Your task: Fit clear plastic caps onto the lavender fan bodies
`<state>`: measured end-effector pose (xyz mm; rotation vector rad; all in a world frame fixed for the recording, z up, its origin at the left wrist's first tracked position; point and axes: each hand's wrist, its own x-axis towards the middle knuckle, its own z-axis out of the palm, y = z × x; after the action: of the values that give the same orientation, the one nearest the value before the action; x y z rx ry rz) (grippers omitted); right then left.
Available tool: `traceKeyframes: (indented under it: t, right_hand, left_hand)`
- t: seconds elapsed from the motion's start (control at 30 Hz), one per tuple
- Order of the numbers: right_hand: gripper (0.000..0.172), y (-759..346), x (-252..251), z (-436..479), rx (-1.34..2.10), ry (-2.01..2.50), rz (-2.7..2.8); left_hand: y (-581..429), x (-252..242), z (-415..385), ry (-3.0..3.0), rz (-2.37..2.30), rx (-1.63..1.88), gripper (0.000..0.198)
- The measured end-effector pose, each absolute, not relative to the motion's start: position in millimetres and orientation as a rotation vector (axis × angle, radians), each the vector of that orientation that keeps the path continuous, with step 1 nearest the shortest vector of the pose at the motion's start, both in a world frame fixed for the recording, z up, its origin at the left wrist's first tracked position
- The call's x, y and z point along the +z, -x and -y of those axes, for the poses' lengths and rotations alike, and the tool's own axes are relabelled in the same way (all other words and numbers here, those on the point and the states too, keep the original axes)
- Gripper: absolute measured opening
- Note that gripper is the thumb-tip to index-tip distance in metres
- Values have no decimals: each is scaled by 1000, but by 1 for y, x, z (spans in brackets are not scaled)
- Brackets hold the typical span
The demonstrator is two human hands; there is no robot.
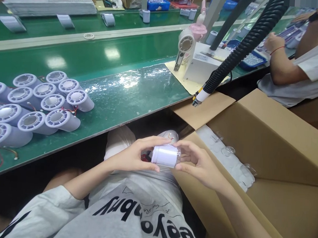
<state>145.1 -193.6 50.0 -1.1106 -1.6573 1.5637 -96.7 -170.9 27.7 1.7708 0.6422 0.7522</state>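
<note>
A pale lavender cylinder (165,155) with a clear cover at its right end lies sideways between my hands, above my lap. My left hand (135,154) wraps round its left end, thumb below and fingers above. My right hand (196,160) grips the right end with thumb and fingertips. Some red shows beside my left palm. Behind the cylinder, another pale rounded piece (170,135) with thin wires is partly hidden. Several lavender cylinders (57,118) with round vented ends and loose wires lie on the green table at the left.
An open cardboard box (276,140) at the right holds clear plastic pieces (228,151). Above it hangs a black corrugated hose (250,42). The green table's edge (121,125) runs diagonally ahead. A co-worker's arm (282,65) is at the upper right.
</note>
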Motion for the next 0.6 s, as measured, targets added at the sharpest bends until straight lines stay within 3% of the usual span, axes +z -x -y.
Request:
traceKeyframes:
  t: [0.6]
  right_hand:
    - [45,-136,36,193,2004,1156,1144]
  left_hand:
    - [98,24,174,-1765,-611,747,77]
